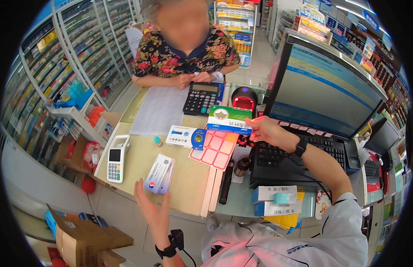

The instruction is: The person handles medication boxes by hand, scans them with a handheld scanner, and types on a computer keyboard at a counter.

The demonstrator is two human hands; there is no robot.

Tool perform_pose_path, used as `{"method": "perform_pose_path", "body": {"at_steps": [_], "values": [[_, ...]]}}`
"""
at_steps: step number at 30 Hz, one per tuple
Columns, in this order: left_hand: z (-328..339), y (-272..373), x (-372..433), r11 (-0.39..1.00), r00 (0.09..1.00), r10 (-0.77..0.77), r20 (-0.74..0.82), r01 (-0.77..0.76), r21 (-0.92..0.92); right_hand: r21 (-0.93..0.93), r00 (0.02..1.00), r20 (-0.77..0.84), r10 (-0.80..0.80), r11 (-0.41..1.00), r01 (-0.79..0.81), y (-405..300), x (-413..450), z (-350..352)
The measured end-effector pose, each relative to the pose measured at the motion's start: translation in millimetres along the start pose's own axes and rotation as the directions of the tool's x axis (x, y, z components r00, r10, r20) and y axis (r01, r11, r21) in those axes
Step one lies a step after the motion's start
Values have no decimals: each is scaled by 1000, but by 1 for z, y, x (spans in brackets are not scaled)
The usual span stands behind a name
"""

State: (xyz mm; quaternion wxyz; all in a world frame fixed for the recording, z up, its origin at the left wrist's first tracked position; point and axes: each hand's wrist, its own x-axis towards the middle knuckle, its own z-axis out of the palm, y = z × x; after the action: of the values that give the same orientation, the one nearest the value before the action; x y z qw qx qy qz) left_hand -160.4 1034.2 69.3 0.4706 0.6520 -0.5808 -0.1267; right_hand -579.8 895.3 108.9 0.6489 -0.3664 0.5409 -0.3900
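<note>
My right hand [261, 128] grips the right end of a green, white and blue medicine box [228, 119], held just in front of a black barcode scanner [243, 99] glowing red. My left hand [154, 207] has its fingers apart at the near end of a white and purple medicine box [159, 174] on the counter; whether they touch cannot be told. A white and blue medicine box [186, 137] lies partly on a red-and-white grid card [215, 150]. Beside it stands a small teal-capped bottle [158, 141]. A black calculator [200, 99] is at the counter's far side.
A person [186, 56] in a flowered shirt rests both hands at the counter's [189, 187] far edge, by a white sheet [158, 110]. A card terminal [118, 159] lies left. A monitor [323, 90] and black keyboard [276, 155] stand right, above several medicine boxes [276, 208].
</note>
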Motion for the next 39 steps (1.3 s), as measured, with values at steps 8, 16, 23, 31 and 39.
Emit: {"method": "perform_pose_path", "body": {"at_steps": [8, 16, 23, 31, 39], "values": [[1, 0, 12, 996, 999, -4, 44, 8, -93, -521, 941, 325, 100, 849, 90, 8, -45, 69], [15, 17, 11, 989, 993, 115, -2, -115, -93, -691, 932, 349, 99, 698, 185, 16, -78, 91], [-6, -5, -1, 825, 983, 180, 36, -131, -550, -753, 912, 296, -284, 519, 405, -17, -185, 27], [19, 21, 5, 771, 929, 233, 288, 4, -636, -707, 479, -553, -682, 688, 162, 102, -298, -156], [25, -21, 14, 901, 913, 297, 281, -170, -399, -650, 223, -727, -649, 756, 79, 206, -314, -207]]}}
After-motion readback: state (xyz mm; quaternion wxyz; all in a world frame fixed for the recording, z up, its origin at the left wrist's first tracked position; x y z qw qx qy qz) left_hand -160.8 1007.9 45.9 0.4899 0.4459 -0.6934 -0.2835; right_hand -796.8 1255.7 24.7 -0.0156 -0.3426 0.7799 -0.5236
